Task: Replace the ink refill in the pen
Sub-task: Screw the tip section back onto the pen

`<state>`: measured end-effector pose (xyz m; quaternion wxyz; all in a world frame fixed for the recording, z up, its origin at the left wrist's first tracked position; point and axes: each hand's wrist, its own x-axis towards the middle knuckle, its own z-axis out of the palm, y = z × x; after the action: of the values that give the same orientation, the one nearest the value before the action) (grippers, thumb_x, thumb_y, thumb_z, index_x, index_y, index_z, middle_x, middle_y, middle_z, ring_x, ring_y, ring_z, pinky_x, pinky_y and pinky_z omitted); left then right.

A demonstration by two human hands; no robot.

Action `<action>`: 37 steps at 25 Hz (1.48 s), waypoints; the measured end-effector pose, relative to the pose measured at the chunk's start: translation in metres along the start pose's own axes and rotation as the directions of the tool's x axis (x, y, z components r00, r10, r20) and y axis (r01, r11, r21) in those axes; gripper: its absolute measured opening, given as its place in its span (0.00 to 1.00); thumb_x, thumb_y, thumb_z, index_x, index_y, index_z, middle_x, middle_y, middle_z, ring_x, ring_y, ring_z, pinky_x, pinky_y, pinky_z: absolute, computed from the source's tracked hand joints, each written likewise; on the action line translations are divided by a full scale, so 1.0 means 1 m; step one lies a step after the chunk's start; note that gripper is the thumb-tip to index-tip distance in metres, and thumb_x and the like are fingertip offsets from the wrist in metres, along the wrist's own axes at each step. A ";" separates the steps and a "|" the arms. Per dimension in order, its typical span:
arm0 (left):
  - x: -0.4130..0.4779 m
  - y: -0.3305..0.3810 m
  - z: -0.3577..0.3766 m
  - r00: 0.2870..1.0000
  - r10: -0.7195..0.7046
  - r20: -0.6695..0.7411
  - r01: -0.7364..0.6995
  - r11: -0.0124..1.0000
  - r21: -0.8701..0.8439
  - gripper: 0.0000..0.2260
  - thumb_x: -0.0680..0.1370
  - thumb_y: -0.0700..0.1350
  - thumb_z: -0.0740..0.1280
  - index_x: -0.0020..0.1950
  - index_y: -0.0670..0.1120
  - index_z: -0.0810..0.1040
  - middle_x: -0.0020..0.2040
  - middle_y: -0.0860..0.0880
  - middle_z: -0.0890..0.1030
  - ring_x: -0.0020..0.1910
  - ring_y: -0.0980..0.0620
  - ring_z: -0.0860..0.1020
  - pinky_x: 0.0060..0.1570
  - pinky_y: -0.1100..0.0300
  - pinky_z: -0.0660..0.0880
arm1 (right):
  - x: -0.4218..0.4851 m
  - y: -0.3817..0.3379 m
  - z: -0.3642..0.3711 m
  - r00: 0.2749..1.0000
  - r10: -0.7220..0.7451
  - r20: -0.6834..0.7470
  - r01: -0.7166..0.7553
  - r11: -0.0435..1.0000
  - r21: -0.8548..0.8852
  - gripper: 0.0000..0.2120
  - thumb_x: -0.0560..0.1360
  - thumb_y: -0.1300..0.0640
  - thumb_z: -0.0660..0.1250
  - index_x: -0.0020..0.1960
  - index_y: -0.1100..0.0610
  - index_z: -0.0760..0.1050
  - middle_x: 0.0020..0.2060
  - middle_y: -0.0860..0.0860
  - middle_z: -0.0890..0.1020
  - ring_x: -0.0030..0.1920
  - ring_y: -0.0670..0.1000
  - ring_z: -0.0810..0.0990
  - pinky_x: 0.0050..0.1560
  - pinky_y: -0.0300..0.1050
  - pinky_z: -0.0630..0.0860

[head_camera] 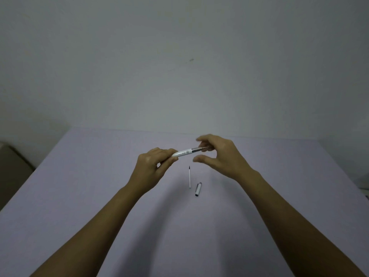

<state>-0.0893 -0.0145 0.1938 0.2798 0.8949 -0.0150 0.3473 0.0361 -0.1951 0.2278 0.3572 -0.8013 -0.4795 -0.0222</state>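
Above the lilac table, my left hand grips the white barrel of the pen, which points to the right. At its metal tip section, the fingertips of my right hand pinch the end; the thumb hangs apart below. A thin white ink refill with a dark tip lies on the table below the hands, pointing away from me. Beside it on the right lies the white pen cap with a dark end.
A plain grey wall rises behind the table's far edge. A beige piece of furniture stands off the table's left side. Something pale shows at the right border.
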 end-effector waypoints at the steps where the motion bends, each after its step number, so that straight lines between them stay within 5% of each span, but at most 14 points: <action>1: 0.000 0.000 0.000 1.000 -0.002 -0.001 0.002 1.000 -0.005 0.11 0.75 0.48 0.64 0.50 0.45 0.82 0.32 0.50 0.80 0.33 0.54 0.70 0.35 0.75 0.64 | 0.000 0.000 0.000 0.999 -0.026 -0.024 0.025 1.000 -0.006 0.13 0.70 0.49 0.71 0.50 0.56 0.78 0.39 0.45 0.80 0.40 0.43 0.78 0.46 0.36 0.77; 5: 0.002 0.000 0.000 1.000 -0.005 -0.012 0.004 1.000 -0.024 0.11 0.75 0.48 0.64 0.50 0.44 0.82 0.32 0.50 0.81 0.33 0.54 0.71 0.35 0.74 0.64 | 0.001 0.002 0.002 0.999 -0.035 -0.040 0.032 0.997 -0.068 0.13 0.73 0.46 0.66 0.43 0.56 0.78 0.34 0.52 0.81 0.34 0.51 0.76 0.37 0.47 0.76; 8: 0.002 0.001 0.000 1.000 -0.003 0.002 0.003 1.000 -0.031 0.11 0.75 0.48 0.64 0.50 0.45 0.81 0.32 0.49 0.81 0.33 0.54 0.71 0.35 0.73 0.65 | -0.001 0.002 0.000 0.994 -0.106 -0.015 0.105 0.992 -0.065 0.10 0.74 0.51 0.67 0.50 0.56 0.77 0.41 0.48 0.82 0.42 0.47 0.78 0.45 0.39 0.76; 14: 0.001 0.002 0.001 1.000 0.001 -0.001 -0.001 1.000 -0.015 0.11 0.75 0.48 0.63 0.50 0.45 0.81 0.31 0.50 0.80 0.33 0.54 0.70 0.34 0.73 0.64 | 0.003 0.002 0.003 0.996 -0.081 -0.026 0.078 0.992 -0.099 0.19 0.76 0.45 0.55 0.44 0.57 0.78 0.34 0.52 0.80 0.34 0.49 0.74 0.37 0.43 0.71; 18: 0.000 -0.002 0.002 1.000 -0.005 0.008 0.005 1.000 -0.007 0.11 0.75 0.48 0.63 0.50 0.45 0.81 0.32 0.50 0.80 0.33 0.55 0.70 0.34 0.76 0.64 | 0.001 0.003 -0.001 0.997 -0.071 0.043 0.074 0.996 -0.057 0.14 0.74 0.49 0.65 0.56 0.54 0.76 0.44 0.48 0.82 0.44 0.43 0.77 0.48 0.37 0.75; 21: 0.000 -0.002 0.002 1.000 -0.009 -0.002 0.009 1.000 -0.014 0.12 0.75 0.50 0.63 0.50 0.45 0.82 0.31 0.50 0.80 0.33 0.55 0.70 0.34 0.75 0.64 | 0.001 0.006 0.004 0.979 -0.201 -0.021 0.193 0.961 -0.197 0.11 0.76 0.51 0.62 0.50 0.57 0.77 0.39 0.51 0.82 0.37 0.49 0.77 0.39 0.44 0.76; 26: -0.002 -0.003 0.006 0.999 0.005 -0.032 -0.005 1.000 -0.020 0.16 0.77 0.55 0.59 0.51 0.46 0.81 0.31 0.51 0.80 0.32 0.54 0.70 0.33 0.73 0.63 | 0.006 0.010 0.007 0.976 -0.211 -0.051 0.195 0.956 -0.218 0.10 0.76 0.53 0.62 0.46 0.58 0.79 0.36 0.52 0.81 0.35 0.49 0.75 0.36 0.37 0.70; 32: -0.004 -0.017 0.015 0.992 -0.115 -0.048 0.114 0.993 -0.026 0.11 0.75 0.49 0.64 0.50 0.45 0.82 0.30 0.48 0.80 0.32 0.54 0.70 0.32 0.75 0.64 | 0.006 0.025 0.017 0.989 0.141 -0.037 -0.134 0.980 0.148 0.20 0.76 0.50 0.60 0.64 0.57 0.72 0.52 0.49 0.80 0.53 0.45 0.79 0.57 0.33 0.74; 37: -0.006 -0.037 0.028 0.974 -0.224 -0.020 0.222 0.974 -0.051 0.10 0.75 0.49 0.63 0.50 0.46 0.81 0.30 0.47 0.80 0.33 0.53 0.72 0.32 0.74 0.65 | 0.000 0.085 0.064 0.897 0.429 -0.105 -0.427 0.903 0.043 0.16 0.78 0.55 0.58 0.60 0.61 0.75 0.55 0.58 0.82 0.54 0.55 0.80 0.57 0.43 0.73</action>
<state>-0.0686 0.0013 0.1552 0.3389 0.8794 0.0807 0.3245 0.0838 -0.1813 0.1335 0.3870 -0.8812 -0.2709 0.0165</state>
